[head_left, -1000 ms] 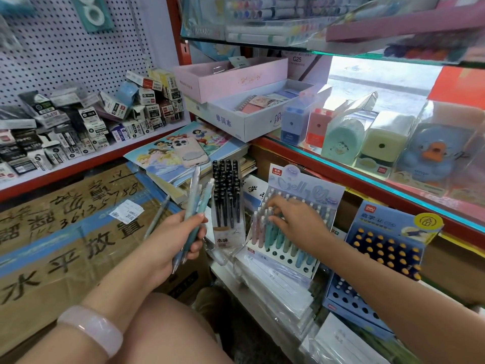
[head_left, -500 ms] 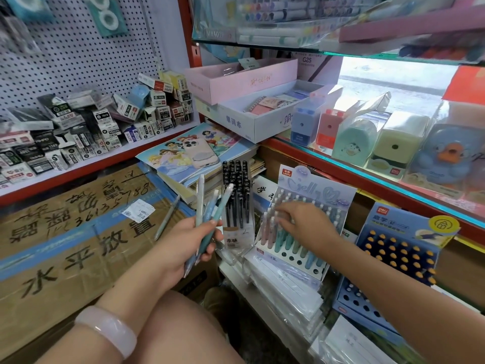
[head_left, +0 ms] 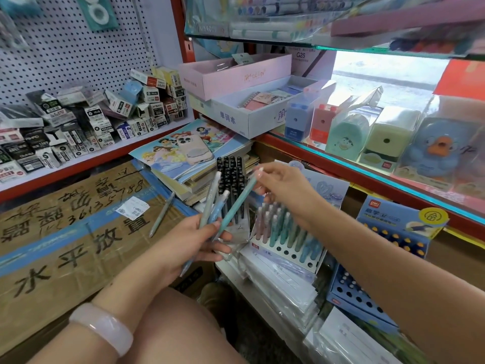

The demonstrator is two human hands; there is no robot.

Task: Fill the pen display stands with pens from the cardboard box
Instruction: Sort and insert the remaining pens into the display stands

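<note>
A person crouches before stationery shelves, both forearms reaching forward. The left hand [head_left: 194,240], palm up and fingers curled, grips a small fan of pens [head_left: 214,203] that point up and away; a pale bracelet [head_left: 102,328] circles that wrist. The right hand [head_left: 283,190] is raised above the stand, wrist bent, with thumb and fingertips pinching the top end of a teal pen [head_left: 237,206] whose lower end sits among the left hand's fingers. So both hands hold that one pen.

Just below the right forearm stands the pastel pen stand [head_left: 286,245], tilted back, its rear rows filled with pens and a few front holes bare. Beside it to the left is a black pen stand [head_left: 232,179], full. To the right is a blue stand [head_left: 393,232] with yellow-tipped pens.

The cardboard box [head_left: 52,245] lies flat at left, sealed with blue tape, a loose pen [head_left: 162,214] resting on its lid. A phone [head_left: 193,148] lies on a stack of books behind.
</note>
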